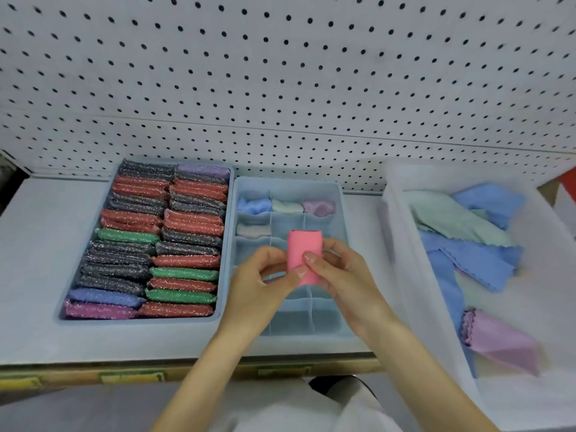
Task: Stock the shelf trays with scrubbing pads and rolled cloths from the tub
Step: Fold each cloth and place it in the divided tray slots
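A pink roll (304, 254) of cloth is pinched between the curled fingertips of the left hand (265, 275) and the right hand (343, 282). It is held above the middle cells of the divided tray (286, 185) at the centre of the shelf (37, 244). The roll is judged light, soft and springy, and likely to unroll if loosened, so it is best gripped across its sides with the loose edge pressed down.
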Tool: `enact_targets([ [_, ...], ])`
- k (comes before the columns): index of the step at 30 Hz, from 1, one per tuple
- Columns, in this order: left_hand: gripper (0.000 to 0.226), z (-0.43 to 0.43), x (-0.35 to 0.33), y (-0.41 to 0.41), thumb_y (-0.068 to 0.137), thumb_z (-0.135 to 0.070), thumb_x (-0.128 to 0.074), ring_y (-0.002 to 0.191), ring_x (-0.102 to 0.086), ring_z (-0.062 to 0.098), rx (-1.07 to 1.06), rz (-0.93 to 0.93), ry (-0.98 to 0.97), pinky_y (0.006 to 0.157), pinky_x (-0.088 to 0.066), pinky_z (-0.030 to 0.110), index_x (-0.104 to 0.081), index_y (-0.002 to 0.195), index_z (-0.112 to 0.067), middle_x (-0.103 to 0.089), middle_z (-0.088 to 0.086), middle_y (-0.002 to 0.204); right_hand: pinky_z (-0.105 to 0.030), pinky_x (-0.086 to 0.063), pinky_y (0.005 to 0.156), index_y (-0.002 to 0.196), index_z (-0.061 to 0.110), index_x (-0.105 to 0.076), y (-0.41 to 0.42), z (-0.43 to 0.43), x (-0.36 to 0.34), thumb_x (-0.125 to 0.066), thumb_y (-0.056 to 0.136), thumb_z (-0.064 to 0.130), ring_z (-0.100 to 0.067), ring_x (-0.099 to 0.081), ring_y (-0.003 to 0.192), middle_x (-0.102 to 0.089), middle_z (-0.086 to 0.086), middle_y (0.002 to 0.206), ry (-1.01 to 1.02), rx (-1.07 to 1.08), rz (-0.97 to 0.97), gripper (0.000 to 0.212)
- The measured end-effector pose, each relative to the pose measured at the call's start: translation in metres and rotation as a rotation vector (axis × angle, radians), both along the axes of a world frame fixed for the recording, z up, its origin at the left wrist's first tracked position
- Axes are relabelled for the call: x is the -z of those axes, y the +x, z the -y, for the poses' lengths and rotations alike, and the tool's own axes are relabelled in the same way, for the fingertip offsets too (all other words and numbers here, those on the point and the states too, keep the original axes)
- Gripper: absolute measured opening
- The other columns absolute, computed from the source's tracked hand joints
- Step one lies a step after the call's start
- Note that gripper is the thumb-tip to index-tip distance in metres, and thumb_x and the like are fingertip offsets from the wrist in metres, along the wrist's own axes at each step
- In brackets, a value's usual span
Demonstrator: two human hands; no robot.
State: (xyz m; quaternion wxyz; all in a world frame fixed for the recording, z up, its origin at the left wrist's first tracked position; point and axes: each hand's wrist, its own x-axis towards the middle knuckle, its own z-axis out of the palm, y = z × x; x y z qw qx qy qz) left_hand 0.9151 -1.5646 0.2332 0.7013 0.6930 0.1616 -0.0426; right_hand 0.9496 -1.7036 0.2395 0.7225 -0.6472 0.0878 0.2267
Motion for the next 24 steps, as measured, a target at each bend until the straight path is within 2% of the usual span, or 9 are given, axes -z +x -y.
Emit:
enact_targets([
  [6,0.01,-0.007,0.007,0.01,0.082,-0.006,-0.07,0.084,-0.067,0.011,0.036,0.019,-0.026,0.078,-0.05,0.02,-0.071,0.092,-0.009,-0.074,0.0,0.088,-0.039,-0.052,0.092,0.113,0.005,-0.063,0.006,0.0,0.0,-0.07,0.073,0.027,-0.024,-0.066,0.101,-0.07,-0.014,0.105,0.056,-0.005,-0.04,0.046],
  [9,0.014,-0.008,0.008,0.01,0.082,-0.006,-0.068,0.083,-0.067,0.011,0.046,0.017,-0.099,0.077,-0.051,0.019,-0.072,0.095,-0.007,-0.075,0.003,0.09,-0.036,-0.053,0.091,0.11,0.006,-0.066,0.009,0.002,0.0,-0.069,0.073,0.027,-0.026,-0.066,0.103,-0.071,-0.012,0.105,0.014,-0.036,-0.025,0.043],
  [12,0.016,-0.005,0.01,0.009,0.082,-0.006,-0.068,0.087,-0.068,0.016,0.022,0.005,-0.154,0.082,-0.054,0.027,-0.072,0.097,-0.009,-0.074,0.006,0.092,-0.035,-0.053,0.091,0.108,0.006,-0.068,0.011,0.002,0.001,-0.066,0.077,0.027,-0.026,-0.066,0.103,-0.072,-0.01,0.104,0.0,-0.069,-0.018,0.038],
  [15,0.033,-0.003,0.013,0.008,0.072,-0.017,-0.079,0.085,-0.066,0.019,-0.041,-0.042,-0.23,0.08,-0.052,0.033,-0.066,0.103,-0.017,-0.072,0.009,0.092,-0.034,-0.054,0.089,0.105,0.004,-0.068,0.012,0.0,0.002,-0.065,0.078,0.025,-0.023,-0.066,0.098,-0.071,-0.011,0.104,0.064,-0.061,-0.05,0.035],
  [17,0.046,-0.006,0.016,0.008,0.063,-0.021,-0.078,0.085,-0.066,0.021,-0.102,-0.123,-0.348,0.081,-0.052,0.033,-0.062,0.106,-0.018,-0.071,0.008,0.09,-0.034,-0.054,0.089,0.105,0.003,-0.068,0.013,-0.001,0.004,-0.065,0.078,0.022,-0.024,-0.066,0.098,-0.07,-0.013,0.104,0.106,-0.055,-0.08,0.033],
  [19,0.042,-0.01,0.018,0.007,0.064,-0.02,-0.074,0.093,-0.066,0.025,-0.113,-0.139,-0.4,0.087,-0.051,0.036,-0.065,0.105,-0.012,-0.071,0.013,0.096,-0.037,-0.053,0.092,0.108,0.002,-0.067,0.013,-0.002,0.006,-0.065,0.078,0.02,-0.027,-0.065,0.103,-0.069,-0.016,0.11,0.13,-0.083,-0.103,0.035],
  [21,0.027,-0.012,0.02,0.007,0.074,-0.016,-0.072,0.093,-0.067,0.023,-0.083,-0.11,-0.323,0.086,-0.053,0.034,-0.068,0.1,-0.01,-0.073,0.01,0.095,-0.038,-0.053,0.092,0.109,0.003,-0.067,0.017,-0.003,0.008,-0.065,0.079,0.017,-0.027,-0.065,0.103,-0.068,-0.017,0.111,0.117,-0.126,-0.102,0.033],
  [22,0.015,-0.016,0.021,0.007,0.08,-0.013,-0.07,0.085,-0.067,0.016,-0.087,-0.076,-0.253,0.08,-0.054,0.029,-0.069,0.095,-0.011,-0.074,0.004,0.087,-0.036,-0.053,0.091,0.107,0.004,-0.068,0.021,-0.004,0.009,-0.064,0.082,0.014,-0.025,-0.066,0.101,-0.069,-0.016,0.108,0.075,-0.14,-0.075,0.028],
  [24,0.005,-0.029,0.021,0.008,0.089,-0.019,-0.064,0.069,-0.062,0.004,-0.126,0.035,-0.053,0.068,-0.052,0.021,-0.068,0.087,-0.019,-0.071,-0.008,0.074,-0.028,-0.05,0.084,0.102,0.004,-0.068,0.038,-0.004,0.013,-0.061,0.087,0.006,-0.019,-0.064,0.09,-0.07,-0.011,0.097,-0.135,-0.13,0.067,0.016],
])
